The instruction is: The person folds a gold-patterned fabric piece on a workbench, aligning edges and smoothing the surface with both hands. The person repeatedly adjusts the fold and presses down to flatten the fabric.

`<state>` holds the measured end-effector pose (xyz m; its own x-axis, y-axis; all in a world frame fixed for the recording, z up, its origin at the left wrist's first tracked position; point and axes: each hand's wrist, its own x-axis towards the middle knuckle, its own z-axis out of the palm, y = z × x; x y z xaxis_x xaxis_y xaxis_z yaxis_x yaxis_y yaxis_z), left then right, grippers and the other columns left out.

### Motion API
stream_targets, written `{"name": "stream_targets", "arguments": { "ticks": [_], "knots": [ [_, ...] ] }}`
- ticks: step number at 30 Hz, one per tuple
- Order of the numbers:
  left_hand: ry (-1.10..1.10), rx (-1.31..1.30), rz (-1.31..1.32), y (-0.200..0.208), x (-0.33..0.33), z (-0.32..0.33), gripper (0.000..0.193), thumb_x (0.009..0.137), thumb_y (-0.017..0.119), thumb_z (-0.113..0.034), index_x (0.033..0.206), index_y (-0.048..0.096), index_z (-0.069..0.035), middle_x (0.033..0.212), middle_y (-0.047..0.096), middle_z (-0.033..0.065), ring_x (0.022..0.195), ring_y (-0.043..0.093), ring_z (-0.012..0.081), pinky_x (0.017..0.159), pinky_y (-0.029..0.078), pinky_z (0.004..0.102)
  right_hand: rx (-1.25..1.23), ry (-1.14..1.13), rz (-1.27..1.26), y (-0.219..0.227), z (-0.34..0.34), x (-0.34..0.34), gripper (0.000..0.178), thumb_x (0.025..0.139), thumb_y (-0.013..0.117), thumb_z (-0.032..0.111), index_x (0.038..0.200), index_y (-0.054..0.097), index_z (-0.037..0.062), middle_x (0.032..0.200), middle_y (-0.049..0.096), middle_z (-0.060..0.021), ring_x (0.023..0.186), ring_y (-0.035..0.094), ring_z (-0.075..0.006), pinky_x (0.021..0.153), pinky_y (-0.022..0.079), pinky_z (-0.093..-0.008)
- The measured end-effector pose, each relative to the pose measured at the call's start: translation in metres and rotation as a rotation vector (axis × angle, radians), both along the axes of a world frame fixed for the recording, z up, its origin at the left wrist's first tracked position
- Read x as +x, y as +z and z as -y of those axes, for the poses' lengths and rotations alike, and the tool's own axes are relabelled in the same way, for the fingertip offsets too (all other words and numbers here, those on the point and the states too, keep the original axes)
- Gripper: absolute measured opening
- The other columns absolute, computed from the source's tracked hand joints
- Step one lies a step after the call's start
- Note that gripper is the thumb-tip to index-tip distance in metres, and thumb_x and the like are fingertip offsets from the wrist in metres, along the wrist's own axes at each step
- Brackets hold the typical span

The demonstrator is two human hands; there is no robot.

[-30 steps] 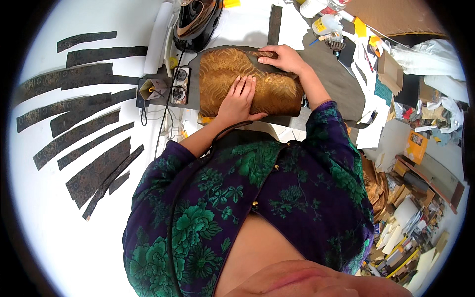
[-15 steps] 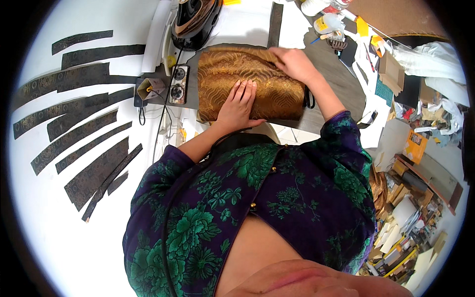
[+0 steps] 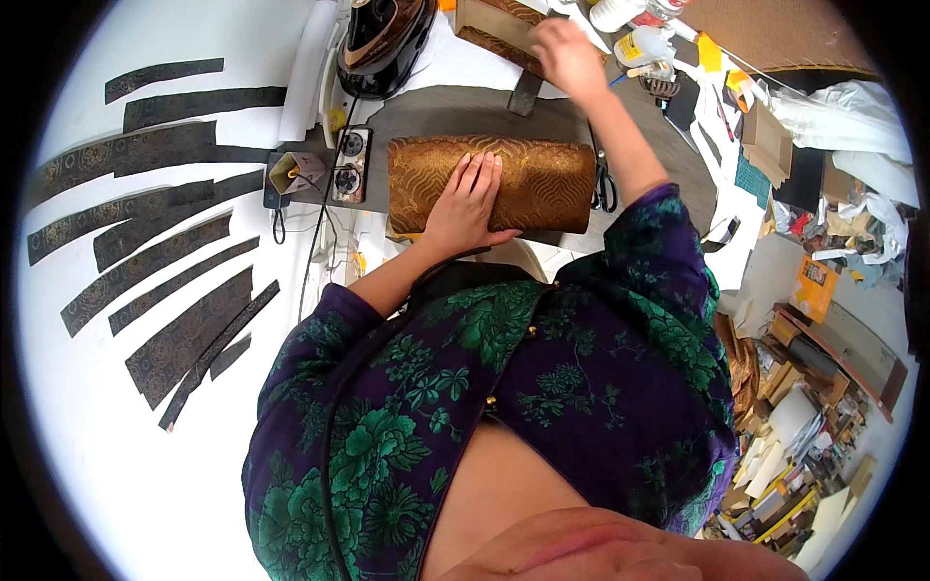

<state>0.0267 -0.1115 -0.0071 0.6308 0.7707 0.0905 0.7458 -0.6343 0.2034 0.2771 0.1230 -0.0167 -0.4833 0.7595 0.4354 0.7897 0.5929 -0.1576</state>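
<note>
A brown-gold brocade-covered panel (image 3: pixel 542 194) lies flat at the table's near edge. My left hand (image 3: pixel 470 198) rests flat on its middle, fingers stretched out. Farther off, my right hand (image 3: pixel 569 60) is raised over the far part of the table, slightly blurred, with loosely bent fingers and nothing visible gripped. Close to its fingertips is another piece with a pale inner face and brocade borders (image 3: pixel 499 48); it partly covers a dark strip (image 3: pixel 526 94) and runs out at the upper edge of view.
An iron (image 3: pixel 386 44) stands at the far left, near a power strip (image 3: pixel 351 165). Black-handled scissors (image 3: pixel 605 184) lie right of the panel. Bottles (image 3: pixel 644 45) and tools crowd the far right. Dark patterned strips (image 3: pixel 203 102) lie on the white surface at left.
My right hand has moved away to the far side from the brocade's lifted far edge. The pale-faced piece now lies there, and the panel under my left hand looks narrower. My left hand stays put.
</note>
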Motion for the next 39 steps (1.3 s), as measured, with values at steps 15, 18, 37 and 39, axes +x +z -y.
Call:
{"name": "stream_targets", "arguments": {
  "ticks": [15,18,37,39],
  "knots": [
    [-0.017,-0.024,0.117,0.001,0.006,-0.016,0.123,0.079,0.072,-0.076,0.154,0.035,0.015,0.150,0.048,0.0303,0.142,0.046,0.0441,0.127,0.030,0.0540,-1.775,0.028,-0.615,-0.032,0.026,-0.011,0.042,0.101,0.069,0.027,0.131,0.067,-0.0027,0.121,0.074,-0.0107,0.098,0.070,-0.0190,0.084,0.058,-0.0361],
    [-0.028,-0.023,0.158,0.001,0.008,-0.023,0.123,0.078,0.074,-0.074,0.154,0.035,0.015,0.149,0.049,0.0306,0.141,0.046,0.0444,0.126,0.030,0.0544,-1.668,0.162,-0.173,-0.035,0.024,-0.003,0.040,0.089,0.078,0.012,0.125,0.070,-0.0040,0.112,0.076,-0.0093,0.093,0.068,-0.0167,0.081,0.057,-0.0352],
    [0.046,-0.071,0.044,-0.003,0.006,-0.008,0.123,0.081,0.069,-0.077,0.156,0.034,0.014,0.153,0.046,0.0285,0.148,0.040,0.0417,0.130,0.023,0.0528,-1.121,-0.025,-0.196,-0.001,0.092,-0.042,0.031,0.084,0.074,0.012,0.112,0.079,0.0005,0.101,0.078,-0.0233,0.090,0.076,-0.0352,0.084,0.058,-0.0405],
    [0.006,-0.037,0.044,-0.005,0.005,-0.003,0.123,0.081,0.070,-0.077,0.156,0.034,0.014,0.153,0.046,0.0285,0.148,0.040,0.0412,0.130,0.023,0.0527,-1.205,0.032,-0.217,-0.002,0.093,-0.032,0.030,0.084,0.075,0.012,0.111,0.079,-0.0003,0.100,0.078,-0.0236,0.091,0.076,-0.0349,0.084,0.057,-0.0410]
  ]
}}
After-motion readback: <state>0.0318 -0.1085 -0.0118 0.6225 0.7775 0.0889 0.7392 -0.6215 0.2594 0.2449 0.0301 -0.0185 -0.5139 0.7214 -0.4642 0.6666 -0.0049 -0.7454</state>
